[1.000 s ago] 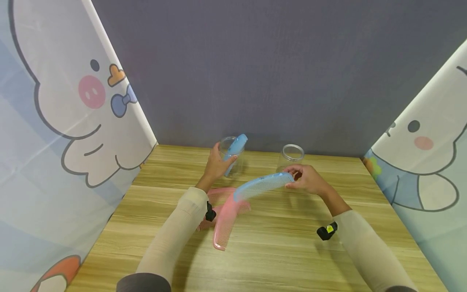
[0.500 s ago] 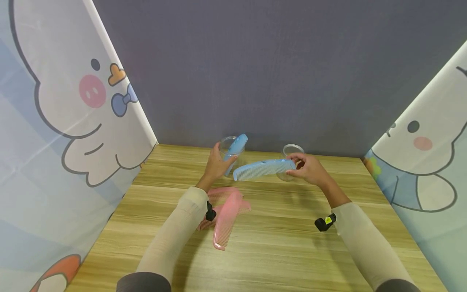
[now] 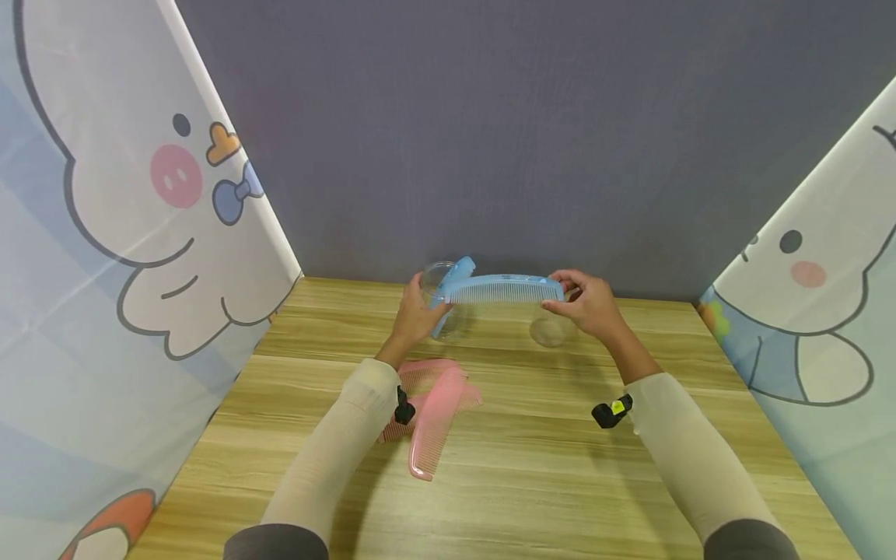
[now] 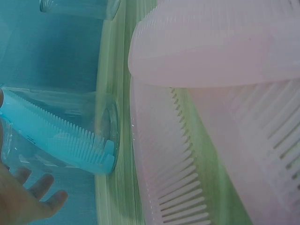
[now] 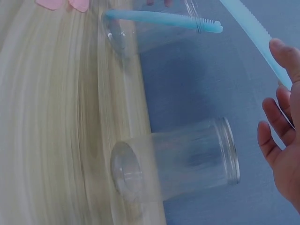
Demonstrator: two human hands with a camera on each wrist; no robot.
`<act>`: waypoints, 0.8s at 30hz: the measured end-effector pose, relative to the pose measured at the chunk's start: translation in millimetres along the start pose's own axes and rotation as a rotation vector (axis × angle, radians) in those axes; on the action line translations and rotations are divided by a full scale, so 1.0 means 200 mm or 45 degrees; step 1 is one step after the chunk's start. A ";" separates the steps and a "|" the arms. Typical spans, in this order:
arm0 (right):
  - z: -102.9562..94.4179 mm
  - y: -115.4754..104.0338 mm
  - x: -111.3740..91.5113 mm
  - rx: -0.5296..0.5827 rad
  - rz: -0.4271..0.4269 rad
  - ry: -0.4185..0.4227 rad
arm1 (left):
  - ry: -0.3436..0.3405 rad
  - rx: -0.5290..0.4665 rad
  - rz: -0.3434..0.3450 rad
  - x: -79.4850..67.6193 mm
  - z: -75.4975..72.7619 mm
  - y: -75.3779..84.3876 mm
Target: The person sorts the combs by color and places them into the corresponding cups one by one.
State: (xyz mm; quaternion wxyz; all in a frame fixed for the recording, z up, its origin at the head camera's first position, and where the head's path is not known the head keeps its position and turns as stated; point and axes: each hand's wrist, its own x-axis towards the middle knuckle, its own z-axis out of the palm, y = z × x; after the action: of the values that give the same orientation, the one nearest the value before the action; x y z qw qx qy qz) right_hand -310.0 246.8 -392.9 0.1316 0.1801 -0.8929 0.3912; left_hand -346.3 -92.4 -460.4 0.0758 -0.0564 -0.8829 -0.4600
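Observation:
My left hand (image 3: 414, 315) holds a clear jar (image 4: 112, 108), with thumb and fingers around its side. A blue comb (image 4: 70, 133) leans inside that jar, its upper end sticking out past the rim in the head view. My right hand (image 3: 591, 306) pinches one end of a second blue comb (image 3: 500, 290), raised level above the table with its teeth down. In the head view its far end overlaps the first comb near the jar's mouth; whether they touch I cannot tell. Below my right hand stands another clear jar (image 5: 187, 159), with nothing visible inside.
Several pink combs (image 3: 435, 424) lie crossed in a pile on the wooden table (image 3: 560, 482), partly under my left forearm. A dark grey wall (image 3: 504, 155) rises behind the jars. Printed cartoon sheets (image 3: 126, 288) close off both sides.
My right hand has lifted the blue comb up and away from me, over the pink combs to the left jar's height. The left hand and its jar have stayed in place.

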 end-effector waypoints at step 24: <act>0.16 -0.20 0.14 -0.153 -0.114 0.236 | -0.013 0.000 -0.021 -0.01 0.00 0.01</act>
State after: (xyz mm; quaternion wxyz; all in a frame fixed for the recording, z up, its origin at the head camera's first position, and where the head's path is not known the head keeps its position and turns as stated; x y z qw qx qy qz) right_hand -321.4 192.1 -376.5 0.2414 0.1749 -0.8897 0.3458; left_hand -343.5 -91.7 -459.1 0.0674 -0.0516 -0.8837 -0.4602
